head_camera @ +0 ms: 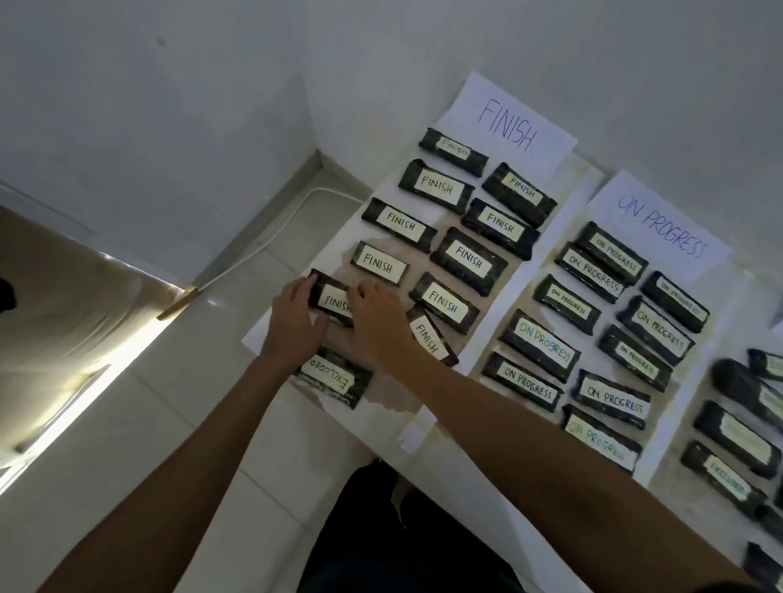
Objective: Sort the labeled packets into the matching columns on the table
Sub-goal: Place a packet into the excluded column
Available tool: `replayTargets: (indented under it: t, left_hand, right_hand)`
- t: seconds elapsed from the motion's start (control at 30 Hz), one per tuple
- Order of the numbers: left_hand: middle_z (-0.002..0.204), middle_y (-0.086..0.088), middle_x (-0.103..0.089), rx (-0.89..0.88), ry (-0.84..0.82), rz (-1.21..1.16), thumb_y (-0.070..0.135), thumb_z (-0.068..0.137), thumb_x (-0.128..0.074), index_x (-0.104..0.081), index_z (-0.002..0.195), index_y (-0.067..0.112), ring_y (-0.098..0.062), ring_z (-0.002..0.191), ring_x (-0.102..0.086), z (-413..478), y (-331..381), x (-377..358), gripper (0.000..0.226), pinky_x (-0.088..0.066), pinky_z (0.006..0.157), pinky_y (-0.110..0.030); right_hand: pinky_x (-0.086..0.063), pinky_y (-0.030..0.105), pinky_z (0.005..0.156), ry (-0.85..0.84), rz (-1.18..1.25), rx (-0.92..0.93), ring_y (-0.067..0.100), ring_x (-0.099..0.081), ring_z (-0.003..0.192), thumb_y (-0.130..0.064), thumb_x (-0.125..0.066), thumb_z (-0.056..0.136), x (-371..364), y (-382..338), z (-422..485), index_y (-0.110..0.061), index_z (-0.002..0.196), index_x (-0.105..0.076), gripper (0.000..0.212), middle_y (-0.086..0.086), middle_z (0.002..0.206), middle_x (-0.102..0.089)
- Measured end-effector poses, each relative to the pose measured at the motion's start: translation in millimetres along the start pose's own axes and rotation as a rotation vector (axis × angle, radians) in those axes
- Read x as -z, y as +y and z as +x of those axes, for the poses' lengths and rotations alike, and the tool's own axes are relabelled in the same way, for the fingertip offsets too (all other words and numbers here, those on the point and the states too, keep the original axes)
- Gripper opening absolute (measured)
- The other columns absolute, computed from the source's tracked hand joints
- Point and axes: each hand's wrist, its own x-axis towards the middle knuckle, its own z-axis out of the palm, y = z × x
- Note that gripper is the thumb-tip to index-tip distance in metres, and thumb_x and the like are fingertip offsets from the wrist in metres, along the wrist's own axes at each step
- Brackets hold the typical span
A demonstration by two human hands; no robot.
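Forearms reach from the near edge toward the FINISH column. EXCLUDED packet (334, 381) lies at that column's near end, label turned away from the viewer, just under the left wrist. Left hand (294, 319) and right hand (378, 317) both grip one FINISH packet (331, 299): left fingers curl over its left end, right fingers pinch its right end. It sits in the column's left row, nearer than the other FINISH packets. Farther off: FINISH header sheet (507, 124). ON PROGRESS column (600, 326) lies right of it.
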Motion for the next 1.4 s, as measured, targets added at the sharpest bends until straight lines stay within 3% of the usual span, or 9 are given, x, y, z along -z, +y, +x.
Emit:
replayTargets:
  t: [0.13,0.27,0.4,0.57,0.63,0.77,0.87,1.03,1.4]
  left_hand:
    - [0.142,-0.014,-0.036,-0.029,-0.013,-0.01,0.007,0.085,-0.057,-0.03,0.142,0.011,-0.03,0.125,-0.034,-6.3,-2.6,2.2,0.063,-0.027,0.103,-0.035]
    - [0.141,-0.013,-0.037,-0.001,0.015,-0.067,0.005,0.082,-0.056,-0.032,0.14,0.013,-0.031,0.126,-0.033,-15.7,-0.3,7.6,0.064,-0.029,0.104,-0.039]
    - [0.143,-0.011,-0.035,0.053,0.042,-0.095,0.007,0.084,-0.055,-0.031,0.141,0.015,-0.029,0.13,-0.027,-34.8,1.9,11.2,0.062,-0.027,0.106,-0.042]
    - [0.144,-0.011,-0.036,0.053,0.134,-0.068,0.013,0.084,-0.061,-0.031,0.14,0.012,-0.028,0.133,-0.028,-71.1,10.2,12.8,0.063,-0.015,0.108,-0.033]
    - [0.144,-0.011,-0.034,0.084,0.161,-0.096,0.015,0.085,-0.062,-0.03,0.141,0.011,-0.026,0.134,-0.027,-88.5,21.2,14.1,0.064,-0.014,0.109,-0.033]
    - [0.141,-0.011,-0.034,0.112,0.05,-0.185,0.026,0.083,-0.065,-0.027,0.143,0.013,-0.026,0.129,-0.032,-117.5,47.3,5.7,0.072,-0.032,0.106,-0.041]
    - [0.132,-0.008,-0.039,0.028,-0.011,-0.171,0.031,0.083,-0.065,-0.03,0.141,0.016,-0.022,0.122,-0.037,-132.6,72.5,-8.4,0.07,-0.037,0.099,-0.035]
    - [0.11,-0.004,-0.041,-0.022,-0.001,-0.1,0.033,0.076,-0.064,-0.04,0.132,0.026,-0.017,0.105,-0.04,-140.4,101.1,-28.7,0.061,-0.041,0.086,-0.031]
    - [0.111,-0.011,-0.047,-0.255,-0.265,0.021,0.032,0.058,-0.058,-0.046,0.131,0.017,-0.027,0.108,-0.04,-147.4,137.7,-50.3,0.075,-0.039,0.086,-0.032]
  right_hand:
    - [-0.05,0.043,0.069,0.066,0.093,0.051,0.035,-0.056,0.084,-0.025,-0.071,0.074,0.9,2.2,-15.8,-0.001,0.098,-0.059,0.036,0.021,0.095,-0.059]
    - [-0.044,0.04,0.08,-0.188,0.113,0.143,0.032,-0.051,0.099,-0.033,-0.07,0.078,-5.1,-18.0,-49.1,-0.004,0.122,-0.049,0.056,0.018,0.11,-0.054]
    - [-0.044,0.04,0.084,-0.266,0.054,0.05,0.032,-0.05,0.106,-0.032,-0.066,0.084,-19.2,-33.1,-60.6,-0.003,0.122,-0.046,0.052,0.019,0.119,-0.05]
    - [-0.048,0.029,0.061,-0.324,0.455,-0.291,0.029,-0.066,0.082,-0.044,-0.061,0.087,-0.7,-28.0,-56.6,-0.006,0.1,-0.065,0.041,0.014,0.095,-0.066]
    - [-0.05,0.027,0.058,-0.347,0.723,-0.422,0.022,-0.066,0.079,-0.037,-0.062,0.088,17.4,-23.0,-59.9,-0.008,0.113,-0.062,0.039,0.009,0.098,-0.068]
    - [-0.058,0.036,0.075,-0.36,1.38,-0.776,0.02,-0.066,0.078,-0.019,-0.06,0.089,50.6,-9.0,-72.0,-0.004,0.112,-0.06,0.027,0.011,0.093,-0.067]
    - [-0.055,0.035,0.074,-0.32,1.518,-0.805,0.022,-0.065,0.086,-0.021,-0.059,0.089,53.4,-0.4,-92.9,-0.013,0.098,-0.066,0.014,0.01,0.096,-0.069]
    - [-0.049,0.038,0.088,-0.279,1.581,-0.784,0.022,-0.063,0.094,-0.025,-0.057,0.093,51.4,10.1,-127.0,-0.01,0.114,-0.064,0.027,0.008,0.103,-0.068]
    - [-0.045,0.028,0.067,-0.033,1.177,-0.73,0.016,-0.054,0.071,-0.046,-0.042,0.097,84.9,60.7,-218.1,-0.014,0.109,-0.059,0.039,0.003,0.098,-0.063]
